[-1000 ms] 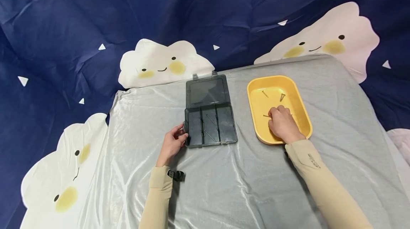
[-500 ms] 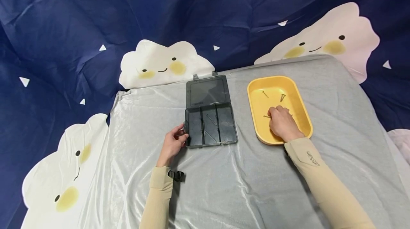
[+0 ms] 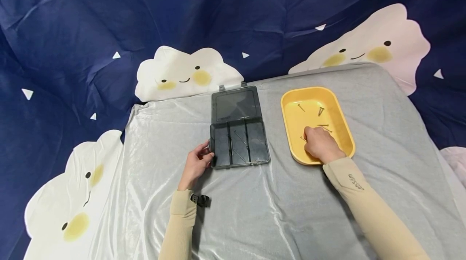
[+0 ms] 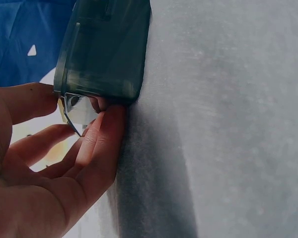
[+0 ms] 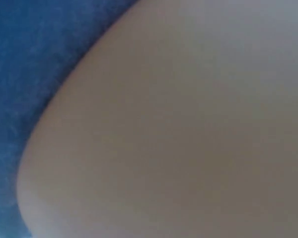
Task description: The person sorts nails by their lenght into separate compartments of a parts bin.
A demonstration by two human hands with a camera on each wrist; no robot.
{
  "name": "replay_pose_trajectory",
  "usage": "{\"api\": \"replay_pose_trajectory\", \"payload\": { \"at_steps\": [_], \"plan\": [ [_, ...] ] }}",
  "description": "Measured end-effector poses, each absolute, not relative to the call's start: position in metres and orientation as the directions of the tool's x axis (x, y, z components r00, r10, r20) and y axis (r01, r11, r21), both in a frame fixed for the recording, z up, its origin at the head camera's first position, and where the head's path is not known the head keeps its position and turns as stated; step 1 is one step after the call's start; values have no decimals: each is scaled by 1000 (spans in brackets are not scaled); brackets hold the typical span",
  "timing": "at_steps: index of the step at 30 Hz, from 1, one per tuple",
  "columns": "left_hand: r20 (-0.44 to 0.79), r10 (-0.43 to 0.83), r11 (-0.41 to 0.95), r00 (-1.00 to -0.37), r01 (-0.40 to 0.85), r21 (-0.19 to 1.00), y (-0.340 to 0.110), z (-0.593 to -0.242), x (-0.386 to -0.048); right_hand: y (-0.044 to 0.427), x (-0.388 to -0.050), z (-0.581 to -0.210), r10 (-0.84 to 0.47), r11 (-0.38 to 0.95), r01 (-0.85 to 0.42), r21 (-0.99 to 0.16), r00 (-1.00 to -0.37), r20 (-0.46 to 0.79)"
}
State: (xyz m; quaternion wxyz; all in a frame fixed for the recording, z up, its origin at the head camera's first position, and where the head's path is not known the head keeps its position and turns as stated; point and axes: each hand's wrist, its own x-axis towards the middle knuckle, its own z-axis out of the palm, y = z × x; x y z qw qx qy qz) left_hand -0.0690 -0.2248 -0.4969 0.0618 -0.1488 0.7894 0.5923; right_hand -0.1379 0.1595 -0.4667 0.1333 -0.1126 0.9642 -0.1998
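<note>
On the left, a dark translucent compartment box (image 3: pixel 238 142) lies with its lid (image 3: pixel 236 104) folded back. My left hand (image 3: pixel 196 165) grips the box's left side, the thumb at its rim and the other fingers lower against the wall, as the left wrist view also shows. A few thin screws (image 3: pixel 239 155) lie in the middle compartment. Inside the yellow tray (image 3: pixel 348 138), my right hand (image 3: pixel 322 144) has its fingers curled down, and a screw (image 3: pixel 303 138) pokes out at the fingertips, apparently pinched. The right fingertips are hidden; bare skin fills the blurred right wrist view.
More screws lie in the tray: a single screw (image 3: pixel 301 107) at the back left, a small cluster of screws (image 3: pixel 320 111) and some beside the hand. Grey cloth (image 3: pixel 236 207) covers the table. A blue cloud-print curtain (image 3: pixel 269 17) hangs behind it.
My right hand has shifted slightly toward me inside the tray, uncovering screws beyond its knuckles. The screw at its fingertips has moved nearer and turned. My left hand and the box stay put.
</note>
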Motion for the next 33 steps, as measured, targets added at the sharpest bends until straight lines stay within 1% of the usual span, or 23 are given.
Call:
{"api": "replay_pose_trajectory", "payload": {
  "at_steps": [7, 13, 16, 33],
  "plan": [
    [-292, -130, 241, -948, -316, 918, -226, -493, -69, 159, -135, -468, -270, 896, -152, -416, -932, -242],
    [-291, -111, 263, -950, -311, 913, -219, -469, -64, 160, -134, -471, -264, 900, -156, -408, -938, -224],
    [-288, -113, 264, -951, -308, 914, -217, -464, -62, 160, -135, -472, -258, 903, -153, -401, -941, -221],
    [-292, -116, 256, -949, -313, 915, -217, -465, -62, 159, -133, -471, -219, 917, -149, -369, -963, -156]
  ]
}}
